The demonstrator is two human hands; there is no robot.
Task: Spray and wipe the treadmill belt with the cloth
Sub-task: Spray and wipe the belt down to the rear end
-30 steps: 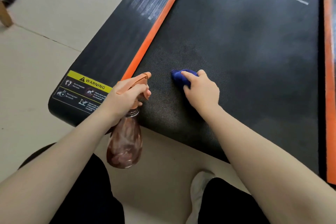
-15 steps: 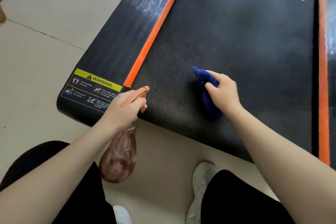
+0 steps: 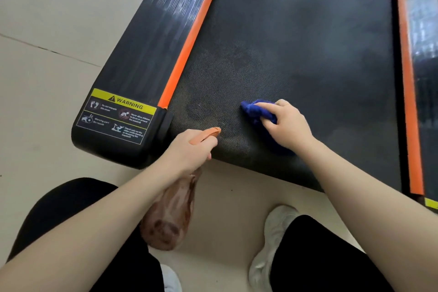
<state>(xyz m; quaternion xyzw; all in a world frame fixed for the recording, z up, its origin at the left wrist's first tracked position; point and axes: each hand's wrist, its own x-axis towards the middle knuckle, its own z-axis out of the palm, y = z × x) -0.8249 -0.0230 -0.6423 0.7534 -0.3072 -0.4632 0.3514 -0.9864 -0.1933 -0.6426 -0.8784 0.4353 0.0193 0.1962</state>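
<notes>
The black treadmill belt (image 3: 296, 42) fills the upper right, with damp patches near its rear end. My right hand (image 3: 288, 125) grips a bunched blue cloth (image 3: 254, 110) and presses it onto the belt near the rear edge. My left hand (image 3: 189, 150) holds a spray bottle (image 3: 169, 213) by its orange trigger head (image 3: 205, 135). The brownish translucent body hangs down below my wrist, over the floor just off the belt's end. The nozzle points at the belt's left rear corner.
Orange strips (image 3: 189, 40) (image 3: 408, 92) border the belt, with black side rails outside them. A yellow warning label (image 3: 118, 115) sits on the left rail's end. Pale tiled floor (image 3: 47, 19) lies to the left. My knees and white shoes (image 3: 270, 244) are at the belt's end.
My right hand swept the blue cloth rightward across the belt, then back leftward along the rear edge. My left hand kept hold of the spray bottle, which tilted further down.
</notes>
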